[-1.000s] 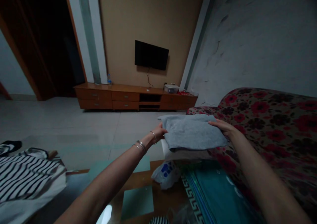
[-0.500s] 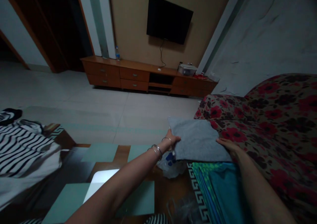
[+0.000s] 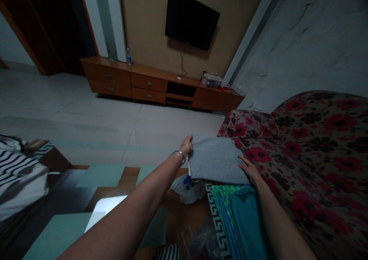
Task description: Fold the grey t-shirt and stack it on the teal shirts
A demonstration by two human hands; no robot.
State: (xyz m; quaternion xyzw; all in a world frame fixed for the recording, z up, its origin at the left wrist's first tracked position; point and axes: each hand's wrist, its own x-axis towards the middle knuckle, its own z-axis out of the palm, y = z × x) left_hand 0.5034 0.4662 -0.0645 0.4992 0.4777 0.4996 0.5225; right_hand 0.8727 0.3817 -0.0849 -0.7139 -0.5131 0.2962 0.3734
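Wall-mounted TV [image 3: 192, 18] above a long wooden media cabinet [image 3: 149, 84]
A water bottle [image 3: 128, 55] stands on the cabinet; a red-flowered sofa [image 3: 313, 156] fills the right.

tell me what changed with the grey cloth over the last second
The folded grey cloth came down from mid-air and now sits against the floral sofa, just past the teal cloth. The left hand and right hand came down with it and remain at its edges. The sofa and teal cloth stayed as they were.

Glass-top coffee table [image 3: 103, 175], folded teal cloth [image 3: 241, 218], plastic bag [image 3: 188, 191], grey cloth [image 3: 215, 160]
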